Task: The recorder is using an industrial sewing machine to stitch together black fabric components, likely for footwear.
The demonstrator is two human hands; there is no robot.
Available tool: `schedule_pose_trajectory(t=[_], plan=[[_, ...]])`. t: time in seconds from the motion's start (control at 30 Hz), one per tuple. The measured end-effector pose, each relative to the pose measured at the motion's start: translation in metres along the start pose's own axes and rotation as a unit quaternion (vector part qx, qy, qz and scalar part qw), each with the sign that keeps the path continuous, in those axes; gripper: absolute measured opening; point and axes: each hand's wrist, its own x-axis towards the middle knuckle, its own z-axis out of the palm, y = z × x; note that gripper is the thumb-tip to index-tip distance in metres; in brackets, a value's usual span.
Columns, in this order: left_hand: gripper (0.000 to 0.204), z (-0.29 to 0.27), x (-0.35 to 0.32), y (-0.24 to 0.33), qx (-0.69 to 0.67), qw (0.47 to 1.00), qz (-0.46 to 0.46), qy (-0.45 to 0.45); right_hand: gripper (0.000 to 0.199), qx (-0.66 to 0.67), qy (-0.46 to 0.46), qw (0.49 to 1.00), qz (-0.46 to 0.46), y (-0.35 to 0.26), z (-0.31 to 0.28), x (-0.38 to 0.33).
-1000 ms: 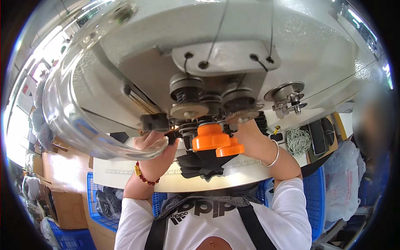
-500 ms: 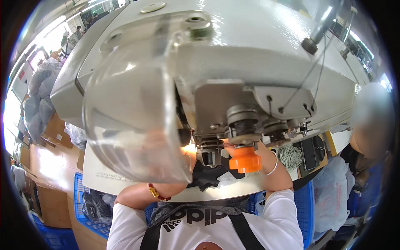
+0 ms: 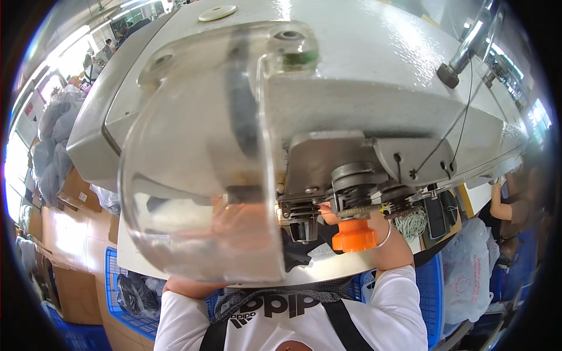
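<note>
Two hands of ours flank the black fabric [image 3: 297, 251], which lies on the pale tabletop [image 3: 333, 270] below the working end of the white sewing machine [image 3: 351, 96]. Our left hand [image 3: 241, 217] is to its left and farther from our body, seen only blurred through the clear shield [image 3: 199, 248]; our right hand [image 3: 378, 225] comes in from the other side, partly behind the orange knob [image 3: 355, 235], with a silver bangle [image 3: 389, 235] at its wrist. From the right fingers [image 3: 328, 216], the visible fabric lies leftward and toward our body, and the right hand looks the nearer of the two. We cannot tell whether the fingers of either hand are apart, together or clamped on the fabric. Its long axis is hidden too: we see only an uneven-edged part between shield and knob
</note>
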Motion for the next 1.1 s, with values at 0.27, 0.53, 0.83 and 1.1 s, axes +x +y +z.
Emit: schedule_pose_trajectory(t=[0.27, 0.53, 0.83, 1.1], plan=[[0.019, -0.008, 0.0, -0.009, 0.036, 0.997, 0.041, -0.057, 0.023, -0.066, -0.012, 0.998, -0.003, -0.013, 0.0, -0.002], [0.021, 0.014, -0.016, -0.036, -0.013, 0.997, 0.074, 0.014, 0.031, -0.021, 0.147, 0.97, -0.19, -0.021, 0.01, 0.0], [0.023, -0.012, 0.008, -0.029, -0.022, 0.996, 0.057, -0.06, 0.031, -0.077, 0.129, 0.968, -0.199, -0.031, 0.021, -0.003], [0.023, -0.021, 0.013, -0.031, -0.077, 0.996, 0.016, -0.053, 0.028, -0.037, 0.123, 0.977, -0.169, -0.033, 0.023, -0.006]])
